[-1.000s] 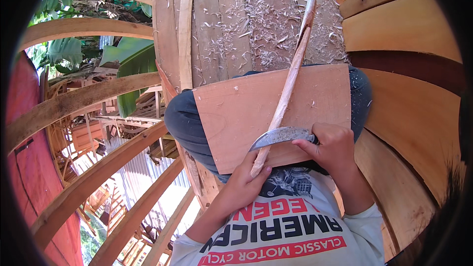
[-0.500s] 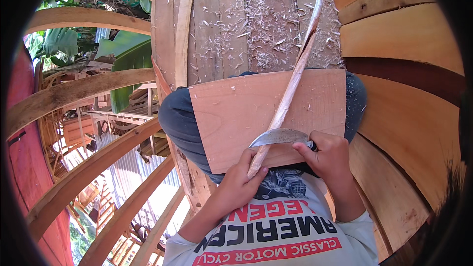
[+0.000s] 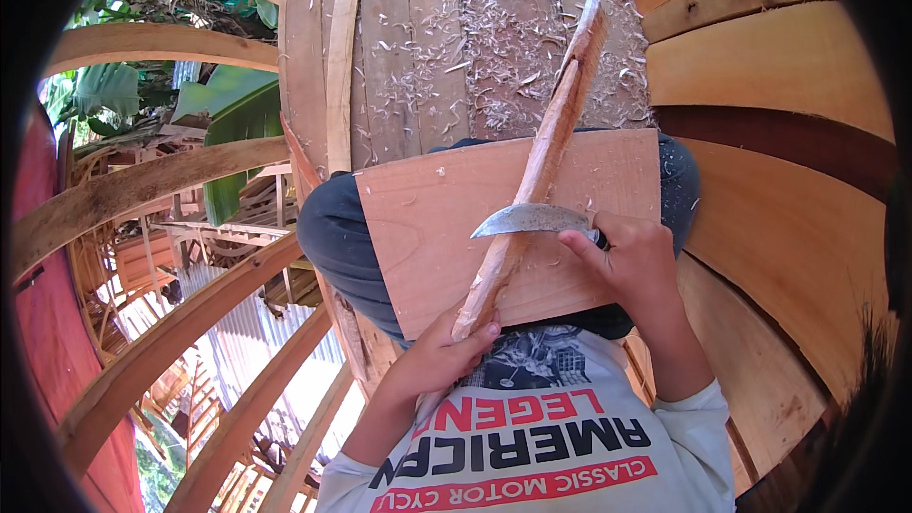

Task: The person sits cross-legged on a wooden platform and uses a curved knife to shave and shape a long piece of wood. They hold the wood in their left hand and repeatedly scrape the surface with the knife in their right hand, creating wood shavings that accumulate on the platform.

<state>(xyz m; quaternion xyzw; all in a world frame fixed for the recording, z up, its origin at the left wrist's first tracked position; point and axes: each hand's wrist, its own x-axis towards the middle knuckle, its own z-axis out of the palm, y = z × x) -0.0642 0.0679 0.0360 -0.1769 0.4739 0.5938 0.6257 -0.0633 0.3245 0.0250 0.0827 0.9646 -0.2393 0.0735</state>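
My left hand [image 3: 444, 353] is closed round the near end of a long, roughly whittled wooden stick [image 3: 537, 176]. The stick slants up and away to the right, with a dark split near its far end. My right hand [image 3: 627, 261] grips a knife [image 3: 532, 219] by its dark handle, mostly hidden in my fingers. The curved grey blade points left and lies across the stick, about midway along it. Under both, a flat wooden board [image 3: 408, 256] rests over my crossed legs.
Curled wood shavings [image 3: 513, 85] litter the plank floor [image 3: 389, 85] ahead. A loose wooden strip [image 3: 343, 71] lies there at the left. A plank wall [image 3: 760, 66] rises on my right. Curved wooden rails [image 3: 190, 328] run along the left, with foliage and corrugated sheets beyond.
The knife has moved up along the stick, away from me. My left hand has drawn the stick's near end lower and left, and the stick has rolled somewhat.
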